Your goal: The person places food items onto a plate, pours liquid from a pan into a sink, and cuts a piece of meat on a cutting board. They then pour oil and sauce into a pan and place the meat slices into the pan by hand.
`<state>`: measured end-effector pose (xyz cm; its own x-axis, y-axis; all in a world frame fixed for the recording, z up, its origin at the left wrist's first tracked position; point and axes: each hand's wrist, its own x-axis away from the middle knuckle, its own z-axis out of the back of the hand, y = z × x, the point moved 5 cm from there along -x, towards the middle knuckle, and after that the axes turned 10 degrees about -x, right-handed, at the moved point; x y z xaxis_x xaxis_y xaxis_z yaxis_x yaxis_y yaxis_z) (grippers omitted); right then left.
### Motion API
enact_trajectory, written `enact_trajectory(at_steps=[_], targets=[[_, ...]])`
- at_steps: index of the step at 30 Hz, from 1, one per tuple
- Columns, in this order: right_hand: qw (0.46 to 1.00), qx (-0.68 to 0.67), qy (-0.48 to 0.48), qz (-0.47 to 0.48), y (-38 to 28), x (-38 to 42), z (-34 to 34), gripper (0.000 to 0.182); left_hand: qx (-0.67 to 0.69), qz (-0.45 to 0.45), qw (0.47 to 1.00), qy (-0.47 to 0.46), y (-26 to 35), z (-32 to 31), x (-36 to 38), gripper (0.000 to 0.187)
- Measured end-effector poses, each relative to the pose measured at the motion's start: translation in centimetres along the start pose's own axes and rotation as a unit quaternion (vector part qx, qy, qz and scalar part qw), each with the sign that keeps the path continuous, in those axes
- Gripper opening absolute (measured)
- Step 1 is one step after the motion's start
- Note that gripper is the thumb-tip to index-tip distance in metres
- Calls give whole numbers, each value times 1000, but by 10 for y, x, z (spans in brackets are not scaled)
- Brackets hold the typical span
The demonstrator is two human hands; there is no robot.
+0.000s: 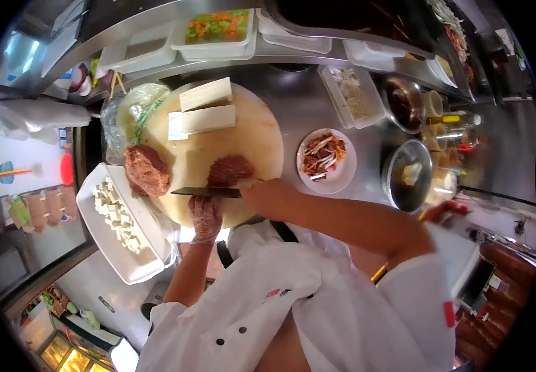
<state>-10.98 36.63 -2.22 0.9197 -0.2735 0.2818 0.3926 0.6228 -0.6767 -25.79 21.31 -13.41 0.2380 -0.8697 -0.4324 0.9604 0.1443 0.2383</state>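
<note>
My right hand [257,191] is wrapped round the handle of a dark-bladed knife [203,192], which lies across the lower part of a round cutting board [259,130]. My left hand [205,214], in a clear glove, is just below the blade; its fingertips are partly hidden by the knife, and whether they hold anything does not show. Sliced red meat [231,170] rests on the board above the blade. A larger chunk of meat [146,170] sits at the board's left edge. White blocks [208,119] stand at the top of the board.
A white tub of pale cubes [144,260] is at the left, beside a plastic bag [119,121]. To the right are a plate of food [347,172], a metal bowl [413,193] and a white container [373,111]. A shelf with containers [212,51] runs behind the board.
</note>
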Motion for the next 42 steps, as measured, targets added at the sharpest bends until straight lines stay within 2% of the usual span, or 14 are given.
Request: enact_trajectory(at_steps=[5,9,17,18,21,23,25,27,29,30,32,34,41,42], targets=[[988,5,-116,-105,-11,28,19,17,14,23,1000,3,3,10,-12,22],[981,7,-142,-131,-8,29,15,19,25,8,1000,10,2,5,-10,24],[996,-8,-67,-59,-8,-8,-10,14,42,22,999,-11,-6,-6,0,18],[996,-12,-69,-50,-3,-16,-19,14,49,-1,998,27,-1,-2,-6,16],[997,64,-29,23,11,-43,-49,13,27,25,999,6,-3,-2,-4,21],[998,33,-38,-23,24,-47,-53,16,18,28,999,-9,-2,-3,-3,22],[999,5,-31,-5,20,-41,-43,17,14,32,999,-25,0,1,-4,23],[999,-20,-26,4,8,-30,-23,19,12,28,999,25,5,10,-8,25],[997,10,-34,-73,-10,-10,2,20,14,50,998,33,3,9,-1,26],[997,12,-41,-71,-14,0,8,20,16,55,998,26,1,7,2,30],[986,45,-122,-108,-13,14,14,21,16,65,997,22,-2,7,5,33],[983,51,-135,-112,-16,20,20,21,20,48,999,-11,-3,6,6,41],[992,48,-94,-75,0,-9,-15,20,50,42,998,8,-9,-4,14,46],[991,48,-97,-72,10,-19,-33,20,47,44,998,-3,-6,0,7,39]])
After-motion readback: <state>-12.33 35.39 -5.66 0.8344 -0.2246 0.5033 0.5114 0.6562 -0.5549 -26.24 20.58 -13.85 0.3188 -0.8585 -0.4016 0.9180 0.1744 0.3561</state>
